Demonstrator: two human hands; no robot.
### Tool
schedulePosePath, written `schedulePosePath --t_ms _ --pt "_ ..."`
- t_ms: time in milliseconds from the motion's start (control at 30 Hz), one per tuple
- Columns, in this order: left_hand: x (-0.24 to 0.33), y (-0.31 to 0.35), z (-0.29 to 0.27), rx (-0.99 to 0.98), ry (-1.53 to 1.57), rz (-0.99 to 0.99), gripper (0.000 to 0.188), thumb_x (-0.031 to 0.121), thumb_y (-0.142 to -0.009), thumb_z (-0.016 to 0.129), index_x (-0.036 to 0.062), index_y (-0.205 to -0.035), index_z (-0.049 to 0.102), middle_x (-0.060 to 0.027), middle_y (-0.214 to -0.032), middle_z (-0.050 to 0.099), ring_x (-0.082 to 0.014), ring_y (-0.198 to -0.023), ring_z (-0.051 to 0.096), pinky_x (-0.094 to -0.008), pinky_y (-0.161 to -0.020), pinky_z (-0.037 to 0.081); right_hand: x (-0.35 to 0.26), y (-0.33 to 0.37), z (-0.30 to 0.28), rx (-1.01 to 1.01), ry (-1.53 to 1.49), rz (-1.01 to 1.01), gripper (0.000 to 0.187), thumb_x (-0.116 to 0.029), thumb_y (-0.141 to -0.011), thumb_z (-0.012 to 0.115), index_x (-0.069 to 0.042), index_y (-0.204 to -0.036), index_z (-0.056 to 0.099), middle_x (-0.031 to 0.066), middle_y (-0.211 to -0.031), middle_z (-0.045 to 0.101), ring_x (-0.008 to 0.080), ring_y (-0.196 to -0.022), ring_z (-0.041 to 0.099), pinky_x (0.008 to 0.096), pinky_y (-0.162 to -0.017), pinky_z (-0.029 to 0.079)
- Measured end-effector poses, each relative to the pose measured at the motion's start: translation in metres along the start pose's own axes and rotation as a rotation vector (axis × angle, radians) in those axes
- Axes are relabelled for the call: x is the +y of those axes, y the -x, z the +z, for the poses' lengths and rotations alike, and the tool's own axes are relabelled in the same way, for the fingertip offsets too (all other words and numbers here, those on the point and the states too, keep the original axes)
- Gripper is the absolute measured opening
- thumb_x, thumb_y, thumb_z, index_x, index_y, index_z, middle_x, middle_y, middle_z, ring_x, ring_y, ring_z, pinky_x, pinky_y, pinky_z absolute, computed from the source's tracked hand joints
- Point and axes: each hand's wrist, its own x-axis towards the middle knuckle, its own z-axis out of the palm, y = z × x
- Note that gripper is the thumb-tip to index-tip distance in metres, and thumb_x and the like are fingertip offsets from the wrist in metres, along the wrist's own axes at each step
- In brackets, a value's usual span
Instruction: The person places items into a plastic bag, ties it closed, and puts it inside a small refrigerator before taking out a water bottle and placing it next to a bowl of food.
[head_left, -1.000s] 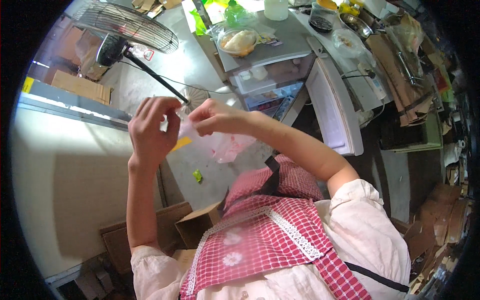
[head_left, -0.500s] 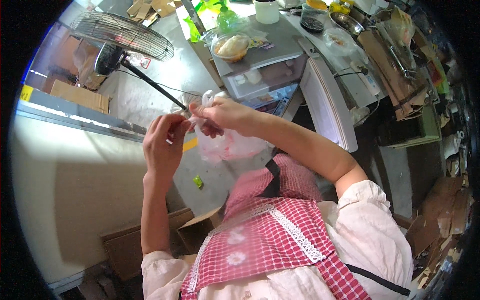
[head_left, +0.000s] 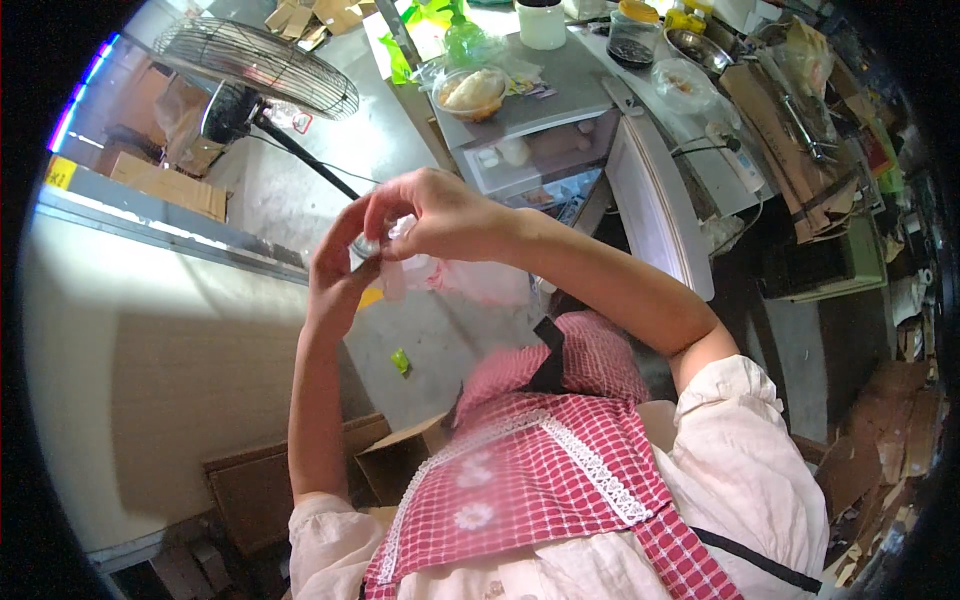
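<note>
The bag (head_left: pixel 485 283) was translucent white with pinkish-red marks. The apron (head_left: pixel 545 500) was red under a white grid, with white lace (head_left: pixel 595 470), white daisies (head_left: pixel 474 516) and a black strap (head_left: pixel 547 360). The blouse (head_left: pixel 745 470) was pale cream. The wrapper (head_left: pixel 401 361) was bright green, the floor (head_left: pixel 430 385) grey, the stripe (head_left: pixel 371 297) yellow. The fan (head_left: pixel 228 108) was black, the box (head_left: pixel 398 460) brown. The fridge had a grey top (head_left: pixel 580 75) and a whitish door (head_left: pixel 662 220); the lid (head_left: pixel 640 11) was orange-yellow, the wall (head_left: pixel 190 285) cream.

A translucent whitish plastic bag (head_left: pixel 485 283) with pink-red markings hangs crumpled, its top between the hands (head_left: pixel 445 215).
</note>
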Motion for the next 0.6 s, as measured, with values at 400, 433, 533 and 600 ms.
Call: schedulePosePath --t_ms 400,433,533,600 --pt "0.049 0.012 0.026 0.157 0.061 -0.014 0.044 0.018 -0.098 0.060 0.0009 -0.137 0.048 -0.0066 -0.102 0.067 -0.0107 -0.094 0.060 -0.0271 -0.083 0.047 -0.010 0.012 0.015 0.490 0.932 -0.677 0.022 -0.020 -0.078 0.069 -0.009 -0.090 0.055 0.0051 -0.080 0.062 0.0217 -0.079 0.066 0.0329 -0.057 0.055" --pt "0.051 0.012 0.026 0.181 0.056 0.032 0.044 0.019 -0.099 0.059 0.0003 -0.138 0.048 -0.0067 -0.104 0.067 -0.0110 -0.096 0.061 -0.0278 -0.086 0.048 -0.014 0.010 0.017 0.501 0.949 -0.724 0.022 -0.020 -0.078 0.069 -0.010 -0.090 0.055 0.0046 -0.080 0.062 0.0207 -0.079 0.066 0.0322 -0.057 0.056" --pt "0.051 0.016 -0.009 0.260 -0.177 0.031 0.023 0.013 -0.092 0.069 0.0008 -0.112 0.066 -0.0029 -0.098 0.068 -0.0100 -0.090 0.062 -0.0254 -0.083 0.049 -0.022 0.002 0.014 0.516 0.923 -0.773 0.016 -0.021 -0.078 0.072 -0.015 -0.082 0.058 -0.0019 -0.077 0.059 0.0145 -0.077 0.063 0.0287 -0.054 0.053" --pt "0.063 0.011 -0.020 0.316 -0.665 0.196 0.008 0.004 -0.085 0.074 0.0043 -0.092 0.070 0.0003 -0.086 0.068 -0.0080 -0.077 0.059 -0.0241 -0.070 0.048 -0.025 -0.010 0.003 0.422 1.019 -0.838 0.010 -0.021 -0.081 0.069 -0.017 -0.079 0.060 -0.0042 -0.071 0.056 0.0119 -0.075 0.061 0.0264 -0.053 0.051"
